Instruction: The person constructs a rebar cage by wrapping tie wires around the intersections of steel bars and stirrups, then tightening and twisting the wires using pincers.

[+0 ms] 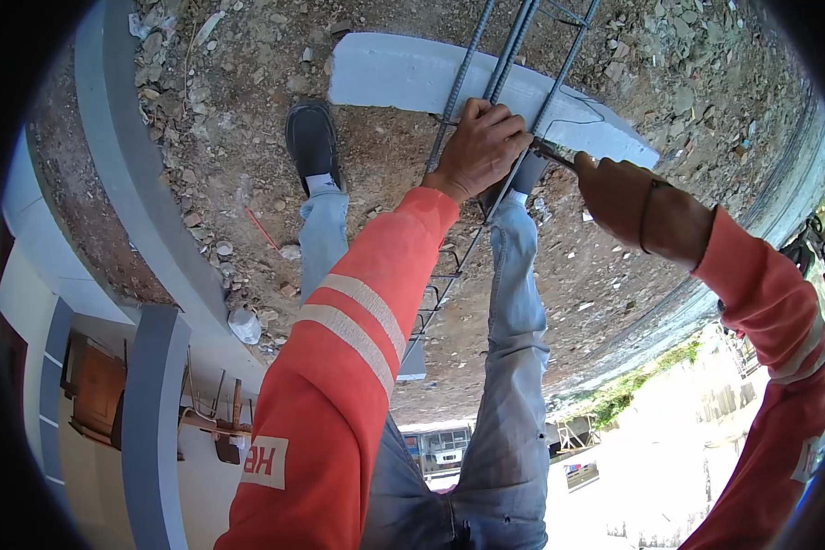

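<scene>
A rebar cage (564,69) of long ribbed steel bars joined by thin stirrups runs between my legs, from the top of the view toward my body. My left hand (488,147) is closed over the cage's bars, its fingers curled near a stirrup; its fingertips are partly hidden. In my right hand (634,202) is a pair of dark metal pincers (557,156), gripped by the handles. Their jaws are at the right-hand bar, close to my left fingers. Whether the jaws hold a wire is too small to tell.
A pale concrete block (394,73) lies under the bars. Rubble-strewn soil (238,119) surrounds my shoes (312,137). A low grey concrete edge (119,137) curves along the left, near a blue-grey column (156,412). A crumpled white bag (244,325) lies beside the edge.
</scene>
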Motion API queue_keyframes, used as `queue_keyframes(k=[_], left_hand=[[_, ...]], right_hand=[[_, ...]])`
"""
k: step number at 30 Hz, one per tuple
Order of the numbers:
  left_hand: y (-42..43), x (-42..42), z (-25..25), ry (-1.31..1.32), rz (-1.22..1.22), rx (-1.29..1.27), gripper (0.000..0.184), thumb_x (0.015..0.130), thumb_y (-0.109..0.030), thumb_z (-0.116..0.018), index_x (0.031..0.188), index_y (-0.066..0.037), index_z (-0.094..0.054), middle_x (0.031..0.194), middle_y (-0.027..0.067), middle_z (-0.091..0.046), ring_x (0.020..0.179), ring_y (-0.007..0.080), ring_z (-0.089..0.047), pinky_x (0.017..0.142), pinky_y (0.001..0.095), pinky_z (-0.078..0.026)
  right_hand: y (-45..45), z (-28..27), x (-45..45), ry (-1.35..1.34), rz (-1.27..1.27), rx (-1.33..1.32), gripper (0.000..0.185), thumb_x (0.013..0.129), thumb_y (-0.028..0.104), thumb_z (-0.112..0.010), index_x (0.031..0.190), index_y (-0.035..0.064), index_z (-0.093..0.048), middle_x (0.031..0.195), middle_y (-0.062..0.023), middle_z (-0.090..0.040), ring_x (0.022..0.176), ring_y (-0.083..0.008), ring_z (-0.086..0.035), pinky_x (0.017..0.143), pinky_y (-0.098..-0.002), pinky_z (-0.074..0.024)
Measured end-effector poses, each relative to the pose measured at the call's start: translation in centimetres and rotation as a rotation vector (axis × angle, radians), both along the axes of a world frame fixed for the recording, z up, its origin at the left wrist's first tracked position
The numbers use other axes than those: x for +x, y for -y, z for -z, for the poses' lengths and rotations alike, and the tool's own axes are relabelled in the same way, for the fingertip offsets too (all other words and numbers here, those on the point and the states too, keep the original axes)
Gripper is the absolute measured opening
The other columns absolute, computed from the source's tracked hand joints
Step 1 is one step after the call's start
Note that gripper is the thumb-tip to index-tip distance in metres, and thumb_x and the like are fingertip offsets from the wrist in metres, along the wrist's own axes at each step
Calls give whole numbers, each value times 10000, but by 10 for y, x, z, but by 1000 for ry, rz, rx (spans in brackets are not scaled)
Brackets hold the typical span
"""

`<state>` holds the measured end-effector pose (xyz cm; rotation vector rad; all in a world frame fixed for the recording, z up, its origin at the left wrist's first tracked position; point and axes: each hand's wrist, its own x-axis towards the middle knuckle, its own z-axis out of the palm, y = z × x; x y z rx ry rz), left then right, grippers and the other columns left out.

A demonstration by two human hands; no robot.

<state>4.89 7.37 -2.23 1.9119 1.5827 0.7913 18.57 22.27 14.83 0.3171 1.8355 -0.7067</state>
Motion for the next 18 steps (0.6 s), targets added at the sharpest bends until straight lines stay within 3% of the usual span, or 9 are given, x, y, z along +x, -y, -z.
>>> queue_keyframes(k=[3, 4, 7, 10, 12, 14, 15, 16, 18], left_hand=[[-2, -2, 2, -33, 5, -2, 106, 835, -166, -780, 936, -170, -746, 919, -59, -660, 951, 144, -608, 932, 376, -400], [-2, -1, 4, -10, -7, -7, 100, 835, -168, -778, 924, -168, -733, 911, -55, -645, 951, 149, -603, 934, 379, -402], [1, -1, 4, 17, -19, -12, 79, 838, -167, -768, 895, -165, -713, 898, -46, -618, 949, 157, -592, 937, 381, -406], [0, -3, 1, 20, -23, -9, 47, 847, -140, -734, 881, -160, -708, 891, -36, -599, 948, 160, -578, 937, 379, -412], [-1, -5, -2, -8, 7, -17, 60, 844, -117, -715, 891, -155, -716, 896, -34, -608, 952, 154, -579, 937, 375, -414], [0, -5, -2, 10, 14, -26, 80, 843, -100, -706, 901, -152, -725, 903, -37, -619, 942, 155, -584, 939, 370, -415], [0, -4, -3, 12, 14, -42, 86, 842, -94, -705, 900, -153, -728, 900, -38, -623, 939, 155, -590, 942, 370, -414], [-2, -5, -3, 12, 15, -54, 92, 842, -88, -704, 900, -153, -731, 896, -39, -626, 937, 155, -596, 944, 371, -413], [-3, -6, 0, -14, 15, -43, 99, 842, -94, -713, 911, -160, -740, 901, -41, -637, 934, 154, -601, 944, 376, -410]], right_hand=[[-33, 12, -81, 596, -41, -73, 234, 991, 49, -523, 1142, -121, -470, 820, -220, -692, 582, -308, -712, 454, -418, -561], [-35, 8, -104, 666, -144, -86, 225, 1003, 47, -527, 1144, -115, -458, 809, -207, -678, 537, -281, -690, 389, -380, -542], [-32, 13, -87, 695, -101, -93, 231, 994, 25, -565, 1136, -100, -433, 792, -205, -668, 528, -257, -681, 396, -374, -548], [-35, -2, -34, 548, 595, -217, 352, 947, 50, -690, 1161, -20, -420, 767, -155, -653, 547, -212, -684, 391, -388, -543], [-28, -8, 2, 639, 1064, -409, 334, 945, 92, -716, 1134, 16, -451, 783, -71, -602, 614, -136, -660, 442, -315, -563], [-2, -4, 51, 670, 1702, -627, 305, 954, 155, -730, 1129, 81, -492, 755, 6, -551, 558, -74, -571, 432, -256, -494], [15, -3, 74, 673, 1902, -737, 274, 978, 208, -707, 1169, 122, -531, 735, 44, -505, 527, -48, -498, 438, -223, -438], [38, 4, 90, 655, 2051, -896, 316, 982, 208, -696, 1246, 137, -537, 712, 47, -480, 510, -53, -478, 427, -228, -427], [68, 6, 90, 618, 2089, -919, 378, 967, 185, -705, 1295, 118, -531, 709, 32, -511, 518, -73, -530, 435, -246, -457]])
